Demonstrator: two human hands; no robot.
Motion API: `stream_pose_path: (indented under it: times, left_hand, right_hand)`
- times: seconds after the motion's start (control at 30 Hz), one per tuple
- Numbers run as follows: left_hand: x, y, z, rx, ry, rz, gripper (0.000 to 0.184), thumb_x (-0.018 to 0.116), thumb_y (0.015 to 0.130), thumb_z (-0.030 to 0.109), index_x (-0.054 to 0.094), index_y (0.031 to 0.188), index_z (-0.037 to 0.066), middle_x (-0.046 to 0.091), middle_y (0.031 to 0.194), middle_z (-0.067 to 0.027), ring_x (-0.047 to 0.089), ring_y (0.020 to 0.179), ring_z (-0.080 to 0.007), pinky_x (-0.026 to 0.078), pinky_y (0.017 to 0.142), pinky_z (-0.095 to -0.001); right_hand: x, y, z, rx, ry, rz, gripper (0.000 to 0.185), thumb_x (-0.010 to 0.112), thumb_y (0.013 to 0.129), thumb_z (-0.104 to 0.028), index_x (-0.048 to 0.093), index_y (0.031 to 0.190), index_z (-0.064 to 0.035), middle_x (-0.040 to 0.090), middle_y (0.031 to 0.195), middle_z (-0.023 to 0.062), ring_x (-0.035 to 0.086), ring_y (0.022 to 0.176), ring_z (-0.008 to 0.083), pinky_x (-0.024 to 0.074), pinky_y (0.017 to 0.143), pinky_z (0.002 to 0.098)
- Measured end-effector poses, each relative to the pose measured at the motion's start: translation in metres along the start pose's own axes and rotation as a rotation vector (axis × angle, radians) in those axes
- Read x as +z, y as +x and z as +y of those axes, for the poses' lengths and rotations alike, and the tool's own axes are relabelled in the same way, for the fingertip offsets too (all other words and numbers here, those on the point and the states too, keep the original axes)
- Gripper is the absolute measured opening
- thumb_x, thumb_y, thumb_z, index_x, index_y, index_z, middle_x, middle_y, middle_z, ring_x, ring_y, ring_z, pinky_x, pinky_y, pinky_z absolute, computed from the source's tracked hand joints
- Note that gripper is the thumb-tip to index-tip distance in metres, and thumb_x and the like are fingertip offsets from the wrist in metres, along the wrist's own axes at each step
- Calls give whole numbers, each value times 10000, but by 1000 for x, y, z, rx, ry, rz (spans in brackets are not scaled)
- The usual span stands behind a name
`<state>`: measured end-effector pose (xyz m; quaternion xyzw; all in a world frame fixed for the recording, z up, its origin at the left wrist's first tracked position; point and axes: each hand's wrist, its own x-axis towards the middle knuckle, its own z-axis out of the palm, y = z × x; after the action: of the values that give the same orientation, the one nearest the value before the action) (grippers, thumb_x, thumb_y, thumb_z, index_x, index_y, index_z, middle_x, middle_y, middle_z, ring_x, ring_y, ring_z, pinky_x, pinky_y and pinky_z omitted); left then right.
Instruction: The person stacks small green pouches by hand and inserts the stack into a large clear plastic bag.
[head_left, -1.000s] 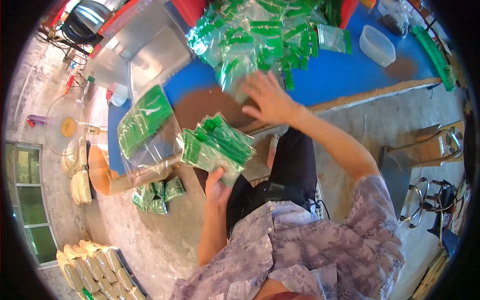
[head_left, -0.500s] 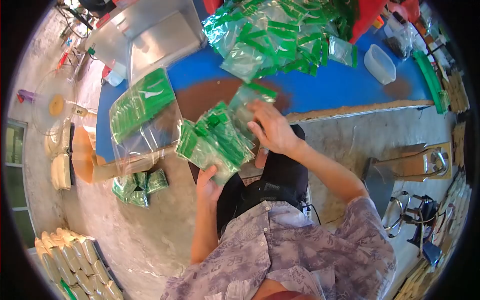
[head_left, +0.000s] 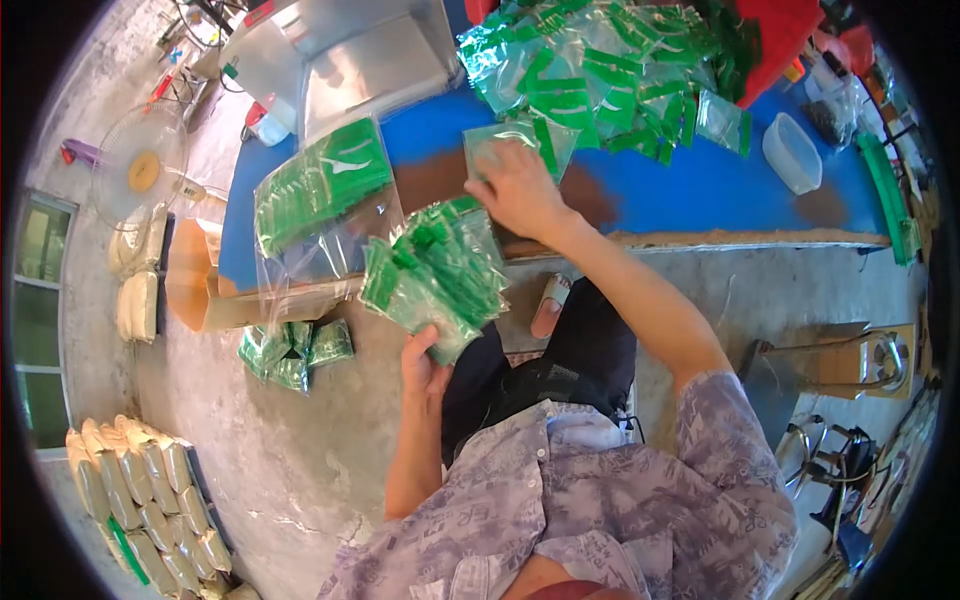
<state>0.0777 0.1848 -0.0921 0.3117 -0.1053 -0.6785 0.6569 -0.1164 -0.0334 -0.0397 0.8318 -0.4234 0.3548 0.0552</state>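
My left hand grips a fanned stack of small clear plastic bags with green strips by its lower end, in front of the table edge. Farther forward, over the worn brown part of the tabletop, my right hand has its fingers on a single plastic bag. Its fingertips are partly hidden against that bag. Left of the stack, a large clear bag packed with green-marked bags lies over the table edge. A big loose heap of similar bags covers the back of the table.
The blue table has a rough front edge. On it stand a clear plastic tub and a metal-and-clear box. Green packets lie on the floor at left, near a cardboard box and stacked filled bags.
My right hand has moved forward from beside the stack onto the table, with the single bag moving along. My left hand still holds the stack. The camera view has shifted slightly.
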Motion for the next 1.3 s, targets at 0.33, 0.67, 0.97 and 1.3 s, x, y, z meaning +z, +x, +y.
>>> stream_pose_path:
  times: [0.33, 0.67, 0.97, 1.3]
  left_hand:
    - [-7, 5, -7, 17, -41, -6, 710, 803, 790, 98, 465, 1404, -13, 609, 1317, -146, 607, 1211, -308, 488, 1074, -452]
    - [36, 15, -19, 24, 73, -7, 600, 734, 827, 11, 495, 1377, 23, 615, 1276, -97, 615, 1173, -239, 503, 1035, -403]
    - [15, 23, -36, 17, -23, -35, 621, 726, 819, 33, 490, 1393, 18, 609, 1310, -105, 602, 1201, -265, 466, 1079, -420]
    - [-8, 21, -32, -76, -116, -127, 722, 786, 793, 139, 469, 1429, 10, 605, 1346, -132, 576, 1258, -325, 434, 1122, -479]
  right_hand:
    - [-51, -42, -18, 83, 747, -472, 182, 588, 988, -166, 643, 989, 8, 656, 1060, 191, 653, 987, 377, 511, 832, 444]
    - [-26, 37, 96, 200, -76, -220, 651, 803, 803, -475, 541, 1210, -40, 691, 906, 192, 680, 881, 415, 552, 809, 483]
    - [-16, -31, 11, 758, 943, 210, 172, 639, 979, -114, 527, 1074, -25, 640, 826, 100, 628, 718, 180, 485, 605, 345]
    - [-63, -33, 21, 346, 495, -183, 456, 643, 971, -326, 561, 1254, 21, 639, 1166, 230, 624, 1068, 323, 489, 924, 414]
